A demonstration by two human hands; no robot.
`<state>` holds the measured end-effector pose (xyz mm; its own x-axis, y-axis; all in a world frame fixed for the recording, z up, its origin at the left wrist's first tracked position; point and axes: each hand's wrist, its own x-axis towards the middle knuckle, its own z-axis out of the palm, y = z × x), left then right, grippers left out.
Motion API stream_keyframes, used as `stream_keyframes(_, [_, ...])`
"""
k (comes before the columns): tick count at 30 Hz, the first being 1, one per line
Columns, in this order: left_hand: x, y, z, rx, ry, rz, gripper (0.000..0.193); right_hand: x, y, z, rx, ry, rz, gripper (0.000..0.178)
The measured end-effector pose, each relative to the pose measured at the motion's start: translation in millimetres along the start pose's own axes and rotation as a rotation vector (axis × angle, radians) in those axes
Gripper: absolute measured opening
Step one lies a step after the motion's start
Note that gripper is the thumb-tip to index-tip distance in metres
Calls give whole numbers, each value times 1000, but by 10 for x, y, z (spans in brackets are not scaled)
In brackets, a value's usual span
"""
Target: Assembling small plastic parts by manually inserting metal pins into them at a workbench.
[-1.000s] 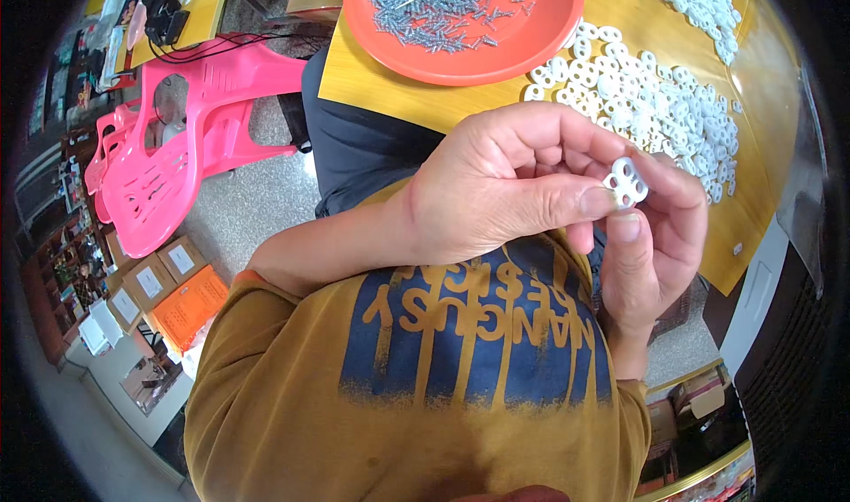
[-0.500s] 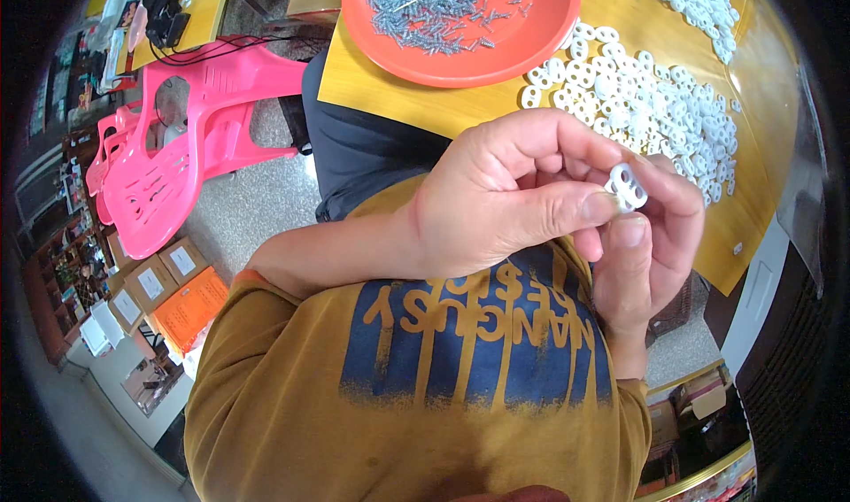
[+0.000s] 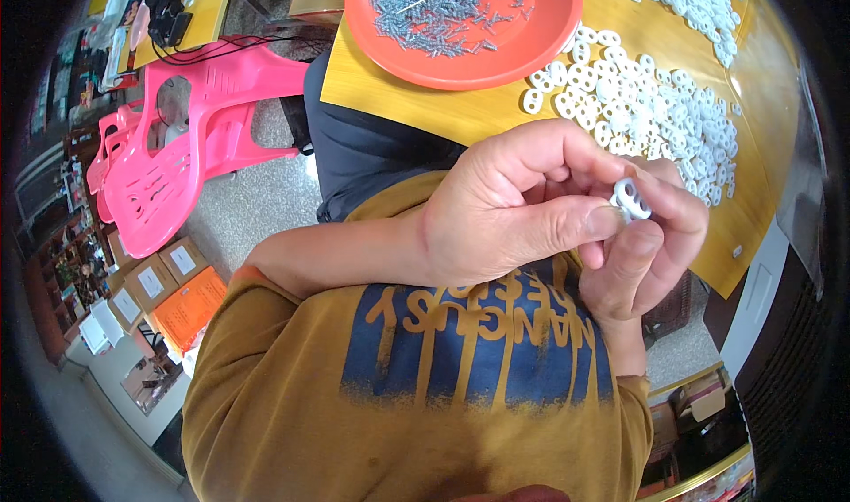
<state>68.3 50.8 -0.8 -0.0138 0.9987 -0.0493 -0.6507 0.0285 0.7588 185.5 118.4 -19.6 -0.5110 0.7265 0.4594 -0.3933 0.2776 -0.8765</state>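
Note:
A small white plastic piece with two round holes [image 3: 630,199] is pinched between the fingertips of both hands, held up in front of my chest. My left hand [image 3: 509,214] reaches in from the left, its thumb and forefinger closed on the piece's left side. From the other side, the thumb and fingers of my right hand [image 3: 633,267] are closed on it too. Past the hands, a loose spread of similar white pieces [image 3: 668,117] lies on the yellow table [image 3: 425,123]. A red-orange round plate [image 3: 443,77] on the table holds many small silver screws [image 3: 434,28].
A second heap of white pieces [image 3: 695,11] lies at the table's far right. To the left stand a pink plastic chair [image 3: 168,188] and several cardboard boxes [image 3: 150,281], with an orange package [image 3: 190,312] beside them. Black cables [image 3: 239,55] hang by another yellow table.
Both hands have shifted slightly down and to the right with the white piece. The piece has turned a little between the fingertips, and both hands still grip it.

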Motion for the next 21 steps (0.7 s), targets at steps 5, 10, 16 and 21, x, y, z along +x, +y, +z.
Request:
stream_keyframes(5, [6,-6,-11,23,-2,13,23,2,10,28,-92,44,-21,26])
stream_keyframes(10, [12,-35,-10,6,37,40,20,-9,40,31,-123,45,-7,24])
stream_keyframes(16, [19,-53,-30,28,22,26,17,-44,1,-28,-193,-25,76,27])
stream_keyframes(21, [25,-34,-34,41,25,7,19,-35,97,0,-101,40,-29,26])
